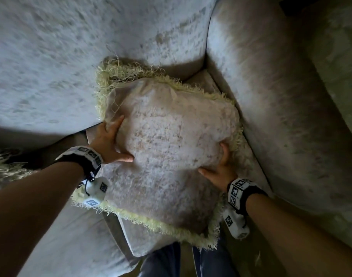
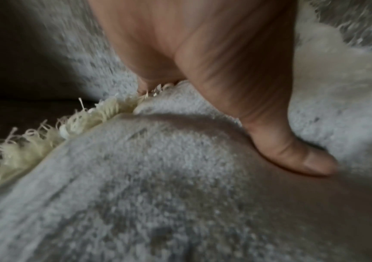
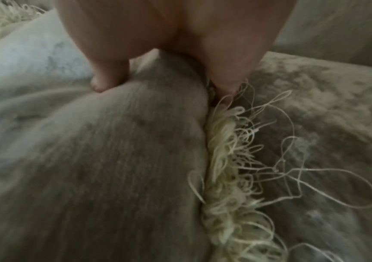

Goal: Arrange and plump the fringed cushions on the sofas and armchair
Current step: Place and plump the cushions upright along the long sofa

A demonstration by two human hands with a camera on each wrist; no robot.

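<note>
A pale grey-beige cushion (image 1: 171, 136) edged with a cream fringe (image 1: 119, 70) stands tilted in the corner of the seat, between the backrest and the right armrest. My left hand (image 1: 113, 140) grips its left edge, thumb (image 2: 292, 159) pressed into the front face and fingers wrapped behind by the fringe (image 2: 34, 141). My right hand (image 1: 217, 162) grips the right edge the same way. In the right wrist view the thumb (image 3: 106, 78) dents the cushion (image 3: 113, 159), and the fingers go behind beside the loose fringe threads (image 3: 225, 159).
Grey velvet backrest (image 1: 71, 56) rises behind the cushion, and a thick armrest (image 1: 281, 106) runs along the right. The seat cushion (image 1: 71, 236) lies below. Another fringed cushion's edge (image 1: 3, 168) shows at far left. My legs in blue trousers (image 1: 165, 260) stand against the seat front.
</note>
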